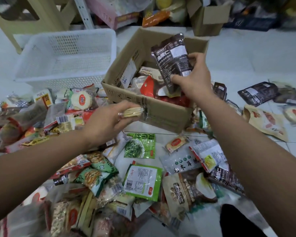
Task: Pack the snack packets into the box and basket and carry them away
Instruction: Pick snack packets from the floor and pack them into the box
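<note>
– White glazed tiles form the floor (246,53). Confirm the background.
– Confirmed. One beige plastic stool (32,12) and one second cardboard box (210,23), flaps open, stand at the back among stacked goods.

– Count the containers.
– Two. One brown corrugated cardboard box (149,108) sits at centre, open-topped, with clear tape on its near seam. One white plastic basket (67,48) sits to its left, rectangular, with perforated walls and a mesh bottom.

– Count the packets.
– Two are in the hands. The loose packets (140,146) on the floor are too many and too overlapped to count. They lie in a pile on the left, a spread in front of the box and a smaller group on the right. All are flat, glossy film pouches in green, red, beige, clear and dark brown. The box holds several more, one of them red; the exact number cannot be determined.

– State of the right hand (196,77)?
– Thumb and fingertips pinch one dark brown packet (174,60) at its lower part. The packet stands nearly upright above the box opening, label side toward the camera.

– State of the left hand (108,124)?
– Its fingers are curled round one small clear-wrapped cracker packet (132,112), a stack of pale round crackers. It is held at the box's near wall, by the taped seam.
</note>
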